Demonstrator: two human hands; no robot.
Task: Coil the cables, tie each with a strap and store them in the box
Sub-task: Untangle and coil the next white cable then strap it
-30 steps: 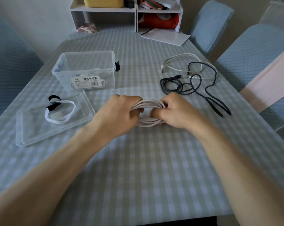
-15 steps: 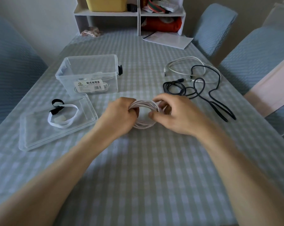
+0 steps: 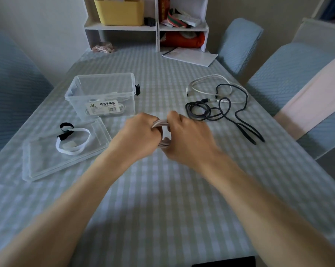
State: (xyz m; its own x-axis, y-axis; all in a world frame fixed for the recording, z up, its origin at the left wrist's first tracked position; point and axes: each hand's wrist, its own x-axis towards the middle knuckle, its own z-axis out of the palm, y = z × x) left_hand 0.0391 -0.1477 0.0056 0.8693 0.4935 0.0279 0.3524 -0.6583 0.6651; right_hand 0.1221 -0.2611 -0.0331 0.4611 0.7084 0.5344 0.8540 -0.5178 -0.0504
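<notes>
Head view: hands (image 3: 162, 135) mid-table (image 3: 162, 199).

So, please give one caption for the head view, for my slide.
Both hands, left hand and right hand, hold a coiled white cable above the checked table.

Dim soft daylight; motion blur throughout; wide-angle bending at edges.

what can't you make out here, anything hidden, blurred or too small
- Head view: most of the white coil is hidden by the left hand and right hand; its ends do not show.
- Head view: what lies inside the box is hazy through the clear wall and behind the label.
- Head view: the label's small print is too small to read.
- Head view: the shelf is cut off by the top edge.
</notes>
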